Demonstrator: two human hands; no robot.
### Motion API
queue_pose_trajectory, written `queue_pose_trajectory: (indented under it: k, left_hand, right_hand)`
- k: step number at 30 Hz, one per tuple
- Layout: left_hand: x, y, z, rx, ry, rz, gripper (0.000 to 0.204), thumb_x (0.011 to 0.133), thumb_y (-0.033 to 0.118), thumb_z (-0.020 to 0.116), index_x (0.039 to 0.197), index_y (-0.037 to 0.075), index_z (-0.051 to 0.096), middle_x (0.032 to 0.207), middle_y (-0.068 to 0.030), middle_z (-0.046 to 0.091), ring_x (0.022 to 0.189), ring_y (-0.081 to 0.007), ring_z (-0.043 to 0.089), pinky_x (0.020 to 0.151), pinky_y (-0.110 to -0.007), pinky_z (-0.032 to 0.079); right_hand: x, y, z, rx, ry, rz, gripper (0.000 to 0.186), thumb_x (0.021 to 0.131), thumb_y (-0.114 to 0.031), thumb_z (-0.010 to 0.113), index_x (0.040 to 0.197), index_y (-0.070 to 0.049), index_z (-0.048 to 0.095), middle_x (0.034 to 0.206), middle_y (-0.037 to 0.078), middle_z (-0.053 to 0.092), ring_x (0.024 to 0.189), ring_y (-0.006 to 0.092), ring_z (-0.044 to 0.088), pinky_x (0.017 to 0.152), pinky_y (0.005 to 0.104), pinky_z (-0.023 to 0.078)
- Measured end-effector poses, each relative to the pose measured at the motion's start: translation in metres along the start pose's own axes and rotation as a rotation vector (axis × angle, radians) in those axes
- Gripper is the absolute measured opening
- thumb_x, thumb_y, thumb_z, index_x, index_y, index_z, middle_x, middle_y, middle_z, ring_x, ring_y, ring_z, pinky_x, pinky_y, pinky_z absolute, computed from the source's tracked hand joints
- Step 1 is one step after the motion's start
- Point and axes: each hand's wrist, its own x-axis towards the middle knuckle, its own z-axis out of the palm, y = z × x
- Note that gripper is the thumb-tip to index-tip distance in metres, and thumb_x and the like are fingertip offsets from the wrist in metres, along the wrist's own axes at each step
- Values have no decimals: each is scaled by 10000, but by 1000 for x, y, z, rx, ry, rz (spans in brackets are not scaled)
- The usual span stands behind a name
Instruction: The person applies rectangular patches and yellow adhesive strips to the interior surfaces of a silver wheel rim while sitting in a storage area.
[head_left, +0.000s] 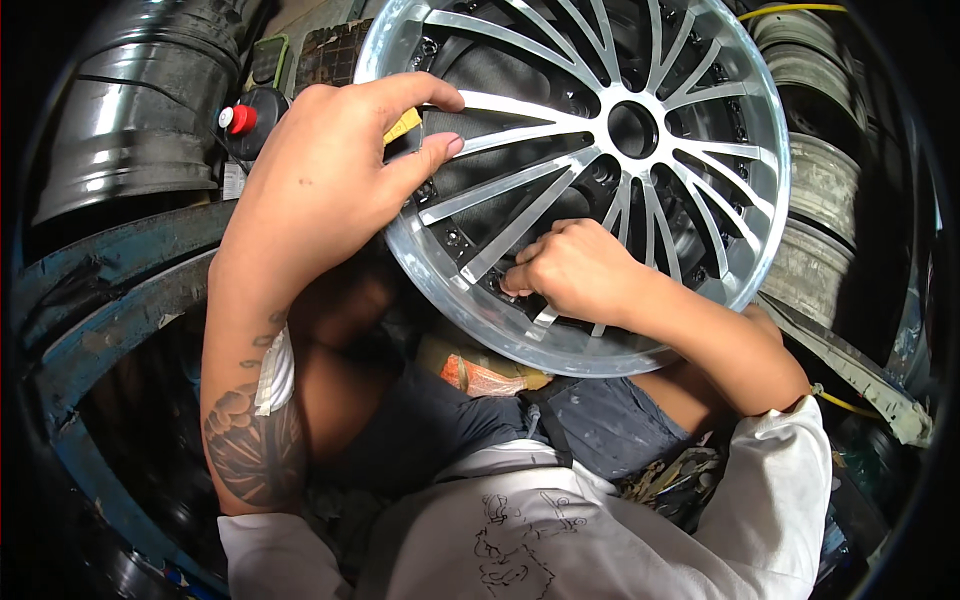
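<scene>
White shirt [600, 530] with black drawings [496, 508] is lying nearest, then dark shorts [610, 425]. Past them an alloy wheel [620, 98] is tilting; the right hand [572, 268] is curling at its spokes [530, 217], its grip hidden; the left hand [325, 165] is parting thumb and forefinger before a yellow piece [403, 126]. Beyond, a red-capped bottle [265, 115] and metal rims [145, 125] are standing.

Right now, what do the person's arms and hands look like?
The left hand and right hand wear no gloves. The left forearm has a big dark tattoo with petal shapes, plus small inked marks nearer the wrist. White sleeves reach about the elbows.
</scene>
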Motion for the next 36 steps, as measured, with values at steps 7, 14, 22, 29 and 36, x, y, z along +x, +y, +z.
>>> queue_pose_trajectory:
  k: [7,14,22,29,36]
  left_hand:
    - [0,-6,3,64,25,58,245,929,158,753,1144,43,726,645,-121,546,543,-147,419,565,-324,386]
    - [0,1,0,55,-9,-5,258,928,160,758,1157,44,726,681,-118,580,578,-148,456,601,-319,415]
    - [1,3,-1,30,7,-8,275,929,166,760,1164,29,722,713,-121,620,599,-136,484,623,-309,438]
    - [1,-1,-1,62,-24,-27,280,933,166,757,1169,21,720,828,-158,707,672,-176,604,703,-318,495]
    - [3,2,1,55,-10,-42,280,931,150,760,1170,11,716,894,-169,735,737,-190,652,764,-320,513]
  right_hand:
    - [4,-4,-3,-37,-34,-22,289,758,-147,680,1022,-183,790,971,26,759,936,260,721,861,380,558]
    - [4,-4,-1,-35,23,-66,163,833,-221,617,912,-178,753,844,9,698,870,231,722,798,394,571]
    - [1,-4,-1,-14,46,-40,249,794,-158,648,1003,-159,782,912,34,722,917,252,709,800,388,581]
    - [3,-5,-4,-10,3,-64,136,828,-174,637,899,-125,743,839,41,693,903,251,723,717,395,605]
    - [3,-9,-6,14,5,-54,202,827,-147,631,986,-92,741,889,70,689,947,266,708,741,406,604]
